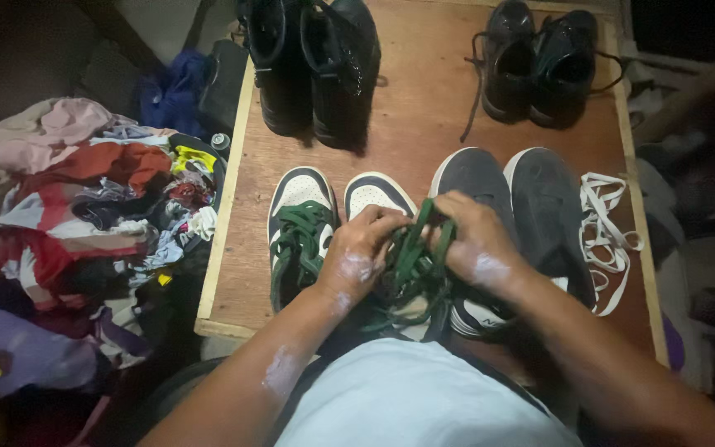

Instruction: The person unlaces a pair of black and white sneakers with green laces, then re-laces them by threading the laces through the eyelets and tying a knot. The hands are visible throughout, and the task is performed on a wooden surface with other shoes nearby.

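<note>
Green laces (414, 263) sit bunched between your two hands, low on the wooden board (424, 116) at about six o'clock. Your left hand (363, 251) curls over the white-and-navy sneaker (374, 194), fingers pressed together and pinching the lace near its toe end. Your right hand (473, 240) closes on the same lace from the three o'clock side, fingertips pinching a strand that rises between the two hands. Both hands carry pale smudges on the backs.

At nine o'clock from your left hand stands the matching sneaker (299, 236), just beside the first, with its green lace already threaded loosely over the tongue. At two o'clock from your right hand lies a dark grey pair of sneakers (515, 199) with white soles, partly under your right wrist. At three o'clock from that pair a loose white lace (607, 236) lies coiled near the board's edge.

Up at twelve o'clock stand black high boots (316, 66), and at one o'clock a pair of black low shoes (539, 66), well apart from your hands. Off the board at nine o'clock spreads a heap of mixed clothes (84, 215).
</note>
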